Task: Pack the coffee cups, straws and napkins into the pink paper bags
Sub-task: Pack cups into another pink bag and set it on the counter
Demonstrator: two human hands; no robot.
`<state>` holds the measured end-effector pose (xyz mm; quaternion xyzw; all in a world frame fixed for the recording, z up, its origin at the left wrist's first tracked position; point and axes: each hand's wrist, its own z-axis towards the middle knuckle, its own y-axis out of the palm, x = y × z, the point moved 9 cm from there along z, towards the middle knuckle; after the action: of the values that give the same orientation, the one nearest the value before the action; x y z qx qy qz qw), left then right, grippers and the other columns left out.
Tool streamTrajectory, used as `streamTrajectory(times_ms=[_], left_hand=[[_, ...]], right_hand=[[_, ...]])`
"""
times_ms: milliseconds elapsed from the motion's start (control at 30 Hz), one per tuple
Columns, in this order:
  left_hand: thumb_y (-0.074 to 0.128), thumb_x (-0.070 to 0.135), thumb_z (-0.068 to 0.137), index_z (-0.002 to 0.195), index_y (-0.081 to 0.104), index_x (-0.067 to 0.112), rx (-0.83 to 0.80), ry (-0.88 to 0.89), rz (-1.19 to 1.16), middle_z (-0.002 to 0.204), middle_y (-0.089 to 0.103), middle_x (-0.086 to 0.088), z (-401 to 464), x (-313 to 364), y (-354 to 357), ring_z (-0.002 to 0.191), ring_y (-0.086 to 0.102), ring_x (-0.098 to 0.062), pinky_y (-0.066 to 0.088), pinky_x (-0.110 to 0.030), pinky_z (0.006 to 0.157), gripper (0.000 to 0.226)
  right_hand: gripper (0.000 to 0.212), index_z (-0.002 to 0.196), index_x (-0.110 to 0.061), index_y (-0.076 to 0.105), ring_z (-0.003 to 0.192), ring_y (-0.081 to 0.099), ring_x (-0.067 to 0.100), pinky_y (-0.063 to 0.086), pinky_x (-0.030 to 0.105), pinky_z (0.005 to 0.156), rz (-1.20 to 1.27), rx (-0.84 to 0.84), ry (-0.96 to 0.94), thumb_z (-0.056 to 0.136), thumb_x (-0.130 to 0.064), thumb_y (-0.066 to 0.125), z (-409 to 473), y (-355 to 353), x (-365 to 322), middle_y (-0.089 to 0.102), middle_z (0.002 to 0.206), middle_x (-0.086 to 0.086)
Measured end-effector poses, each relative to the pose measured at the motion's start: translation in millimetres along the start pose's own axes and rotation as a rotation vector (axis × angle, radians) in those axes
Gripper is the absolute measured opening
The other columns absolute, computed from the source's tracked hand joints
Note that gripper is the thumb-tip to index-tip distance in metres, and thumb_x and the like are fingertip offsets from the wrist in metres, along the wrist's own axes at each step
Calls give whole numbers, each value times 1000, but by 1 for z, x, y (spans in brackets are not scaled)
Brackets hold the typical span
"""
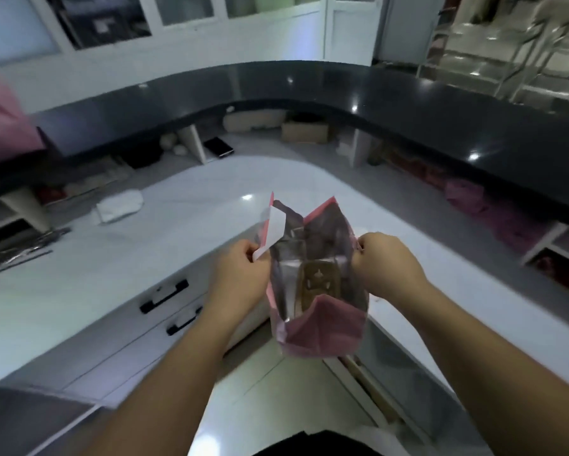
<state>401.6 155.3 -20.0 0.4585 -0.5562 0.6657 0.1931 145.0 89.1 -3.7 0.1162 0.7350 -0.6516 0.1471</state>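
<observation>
Right now I hold the pink paper bag [322, 327] up in front of me with both hands, its mouth spread open toward me, just off the rounded corner of the white counter [118, 284]. My left hand [240, 274] grips the bag's left rim, fingers curled, and the same pinch also has hold of a white paper strip [274, 230] that sticks up along that edge of the bag. My right hand [386, 261] is curled round the bag's right rim, thumb and fingers closed on the paper. Inside the bag I can see something brownish with a lighter, shiny surface beside it; it is too dark and blurred for me to say whether that is a cup or a napkin. On the counter, beyond the bag and to its left, lies a soft white bundle [120, 205], well apart from my hands. Further left of the bag, at the counter's edge, is a dark, shiny heap [16, 251] I cannot make out. Below the counter top, left of the bag, are two drawers with black handles [164, 296]. Beyond the counter curves a dark worktop [408, 103], with a cardboard box [304, 130] on the shelf under it.
</observation>
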Motion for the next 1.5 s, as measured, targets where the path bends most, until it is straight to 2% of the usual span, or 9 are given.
streamTrajectory(times_ms=[167, 533, 633, 767, 867, 1033, 1167, 1300, 1500], left_hand=[[57, 32, 95, 70, 57, 24, 160, -106, 18, 57, 56, 12, 18, -57, -84, 54, 49, -12, 36, -28, 50, 26], [59, 34, 99, 68, 52, 27, 440, -329, 39, 57, 57, 28, 78, -154, -232, 50, 53, 6, 33, -17, 41, 32], [57, 40, 92, 66, 53, 26, 512, -410, 10, 56, 58, 22, 90, -170, -267, 49, 47, -6, 31, -28, 50, 30], [49, 48, 79, 65, 52, 25, 601, -470, 33, 60, 59, 21, 102, -189, -308, 52, 50, -3, 31, -30, 52, 27], [50, 47, 80, 66, 52, 26, 621, -528, 55, 59, 59, 23, 107, -212, -336, 52, 49, -6, 31, -29, 52, 25], [54, 40, 85, 68, 55, 24, 647, -563, 58, 61, 61, 22, 119, -260, -386, 52, 53, 4, 33, -31, 52, 23], [58, 33, 91, 70, 59, 21, 623, -558, 41, 62, 62, 17, 134, -299, -424, 53, 51, -5, 35, -32, 53, 24], [55, 48, 82, 74, 63, 23, 558, -496, 10, 66, 65, 16, 146, -312, -455, 56, 55, -3, 36, -31, 53, 28], [60, 42, 94, 88, 69, 33, 448, -414, -45, 77, 71, 19, 160, -341, -497, 61, 60, -1, 42, -30, 56, 14]], right_hand=[[29, 65, -20, 54, 56, 57, 18, 32, 25, 45, 15, -69, -175, 90, -33, 51, 29, 41, -108, 59, 63, -2], [27, 69, -18, 58, 61, 60, 23, 37, 29, 48, -33, -264, -563, 94, -24, 54, 121, 132, -346, 62, 68, 1], [26, 67, -18, 59, 59, 61, 22, 40, 29, 47, -53, -335, -662, 93, -24, 56, 136, 155, -403, 63, 66, 1], [26, 67, -18, 64, 51, 63, 19, 44, 28, 43, -59, -419, -765, 91, -26, 56, 149, 185, -468, 65, 60, -1], [24, 72, -20, 68, 51, 66, 17, 52, 30, 44, -40, -491, -796, 91, -29, 56, 150, 207, -506, 69, 64, -3], [24, 76, -22, 69, 52, 67, 13, 49, 25, 40, -18, -545, -814, 93, -33, 57, 150, 241, -562, 71, 68, -4], [23, 75, -27, 65, 54, 67, 12, 45, 20, 37, -8, -555, -803, 96, -37, 57, 143, 263, -600, 69, 70, -9], [20, 82, -30, 65, 53, 66, 10, 38, 14, 33, 19, -537, -743, 97, -42, 57, 134, 269, -625, 68, 70, -13], [29, 83, -24, 68, 57, 68, 11, 60, 36, 52, 70, -476, -621, 95, -50, 60, 117, 287, -653, 73, 73, -9]])
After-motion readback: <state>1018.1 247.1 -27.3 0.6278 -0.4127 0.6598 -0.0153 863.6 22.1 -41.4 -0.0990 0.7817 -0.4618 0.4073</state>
